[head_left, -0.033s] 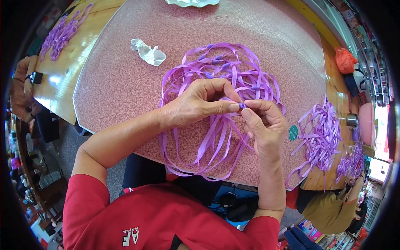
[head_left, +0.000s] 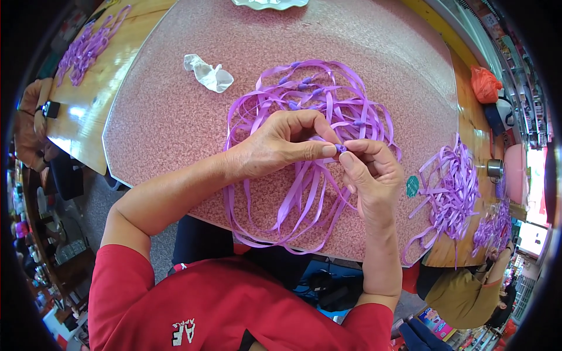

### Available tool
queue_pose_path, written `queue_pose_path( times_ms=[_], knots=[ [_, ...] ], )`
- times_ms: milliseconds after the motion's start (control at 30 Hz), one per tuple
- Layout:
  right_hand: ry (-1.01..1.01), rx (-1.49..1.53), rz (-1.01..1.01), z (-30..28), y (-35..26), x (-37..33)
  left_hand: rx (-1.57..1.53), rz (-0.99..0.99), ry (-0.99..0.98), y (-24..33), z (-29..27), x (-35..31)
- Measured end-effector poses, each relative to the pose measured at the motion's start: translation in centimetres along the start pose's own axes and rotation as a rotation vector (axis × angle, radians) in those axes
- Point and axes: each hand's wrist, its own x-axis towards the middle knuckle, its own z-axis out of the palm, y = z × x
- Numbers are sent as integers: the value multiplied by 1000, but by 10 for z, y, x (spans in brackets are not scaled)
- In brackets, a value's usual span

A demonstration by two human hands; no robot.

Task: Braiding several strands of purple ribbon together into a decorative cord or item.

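Observation:
My left hand (head_left: 275, 143) and my right hand (head_left: 373, 175) meet over a loose heap of purple ribbon loops (head_left: 290, 202) on the pink table (head_left: 158, 131). Between the thumbs and fingertips of both is a small dark purple piece (head_left: 341, 148) on a purple ribbon; its exact shape is mostly covered. Both hands are closed in a pinch. Several similar purple pieces (head_left: 318, 92) show on the ribbons beyond my left hand. Ribbon strands hang below my fingers toward the table's near edge.
Crumpled white material (head_left: 209, 74) lies far left, and a pale scalloped dish (head_left: 269, 3) at the far edge. More purple ribbons (head_left: 449, 190) are heaped at the right, with another pile (head_left: 91, 47) far left. People sit at both sides. A red plastic bag (head_left: 485, 85) is far right.

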Motion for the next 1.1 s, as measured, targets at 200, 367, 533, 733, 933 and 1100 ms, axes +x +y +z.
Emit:
queue_pose_path(
  times_ms=[200, 367, 533, 733, 933, 1100],
  knots=[
    [-11, -18, -27, -1, 3, -1, 11, 20, 3, -1, -1, 0],
    [-31, -39, -191, 0, 8, 1, 26, 42, 38, 0, 5, -1],
    [-35, 60, -119, -1, 8, 1, -2, 50, 41, 1, 6, -1],
    [-20, 118, -107, 1, 7, 1, 6, 52, 48, -1, 4, 0],
    [-46, 70, -75, -1, 6, 1, -4, 38, 37, -1, 4, 0],
    [-32, 21, -112, -2, 8, 1, 4, 42, 46, -1, 3, -1]
  ],
)
